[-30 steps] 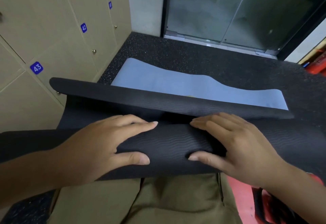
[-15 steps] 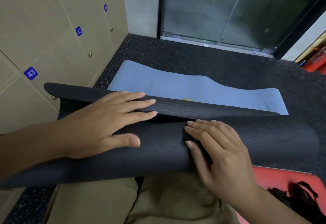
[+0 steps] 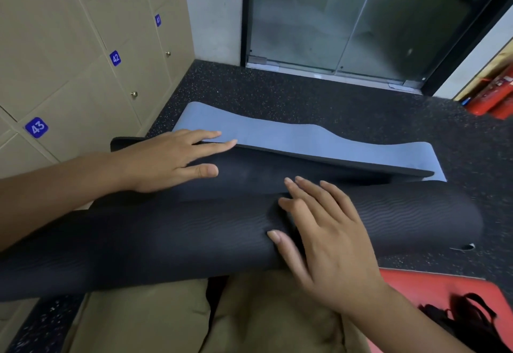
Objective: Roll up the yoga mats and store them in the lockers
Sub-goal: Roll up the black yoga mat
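Note:
A black yoga mat [image 3: 172, 238] with a wavy texture lies across my lap as a thick roll, its loose end still flat in front, showing a light blue underside [image 3: 291, 137]. My left hand [image 3: 169, 159] lies flat with straight fingers on the far loose flap near its edge. My right hand [image 3: 322, 238] rests on top of the roll with fingers spread. Beige lockers [image 3: 83, 80] numbered 41, 42 and 43 stand closed on the left.
A red mat [image 3: 433, 288] with a black strap [image 3: 469, 316] on it lies at the lower right. Glass doors [image 3: 347, 19] are ahead. Red fire extinguishers [image 3: 494, 97] stand at the far right. Speckled black floor surrounds the mats.
The roll has turned farther forward and grown thicker. My left hand has slid out to the flap's far edge, and my right hand has shifted back on top of the roll.

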### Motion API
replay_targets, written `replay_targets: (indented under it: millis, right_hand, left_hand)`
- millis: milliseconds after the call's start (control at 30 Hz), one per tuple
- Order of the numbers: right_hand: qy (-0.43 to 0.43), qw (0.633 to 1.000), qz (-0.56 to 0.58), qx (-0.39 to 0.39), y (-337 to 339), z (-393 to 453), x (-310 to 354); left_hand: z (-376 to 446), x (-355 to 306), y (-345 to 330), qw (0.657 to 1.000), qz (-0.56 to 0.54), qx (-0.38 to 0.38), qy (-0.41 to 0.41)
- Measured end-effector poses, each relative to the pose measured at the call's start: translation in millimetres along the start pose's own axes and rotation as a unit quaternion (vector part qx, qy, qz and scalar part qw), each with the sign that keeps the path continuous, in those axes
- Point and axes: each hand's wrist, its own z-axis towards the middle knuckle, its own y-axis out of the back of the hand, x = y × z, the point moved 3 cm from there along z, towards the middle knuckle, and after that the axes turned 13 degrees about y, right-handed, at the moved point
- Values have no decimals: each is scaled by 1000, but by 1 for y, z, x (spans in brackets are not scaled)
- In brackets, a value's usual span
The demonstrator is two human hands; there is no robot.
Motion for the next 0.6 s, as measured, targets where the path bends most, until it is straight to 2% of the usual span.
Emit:
replay_targets:
  millis: [233,333,600]
  right_hand:
    - [-90,990,-92,-54,-13,26,-6]
    - [-109,987,-86,-75,-18,36,-12]
    - [-98,993,-56,26,-27,29,-9]
  left_hand:
    - [17,2,5,996,-76,45,18]
    - [16,2,7,992,-114,56,16]
    - [10,-1,15,987,-140,74,11]
